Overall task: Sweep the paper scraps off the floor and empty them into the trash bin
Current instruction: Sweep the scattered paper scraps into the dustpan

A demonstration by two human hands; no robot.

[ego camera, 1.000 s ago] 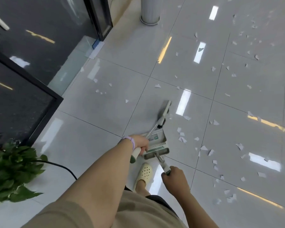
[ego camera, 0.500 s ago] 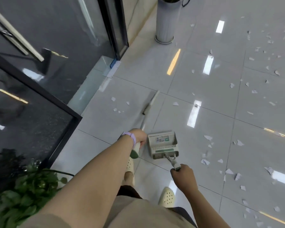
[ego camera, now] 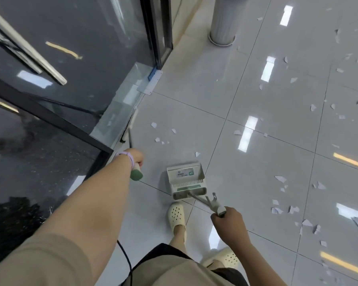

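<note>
Scraps (ego camera: 160, 139) featherlight, skittish on glossy tile — sweep gently. Left hand (ego camera: 135, 157) grips broom (ego camera: 130, 129) handle-top; right hand (ego camera: 228, 220) grips dustpan (ego camera: 186, 178) handle — both rigid, light

Glossy pale grey tiled floor (ego camera: 194, 96), dark grout lines, ceiling lights reflected as bright bars. Dark glass door (ego camera: 81, 48) in black frame along the left, long metal pull handle (ego camera: 27, 50). Black cable (ego camera: 124, 256) on floor.

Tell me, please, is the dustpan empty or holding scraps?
Empty, seemingly: the dustpan tray shows only its label, with no paper scraps inside.
</note>
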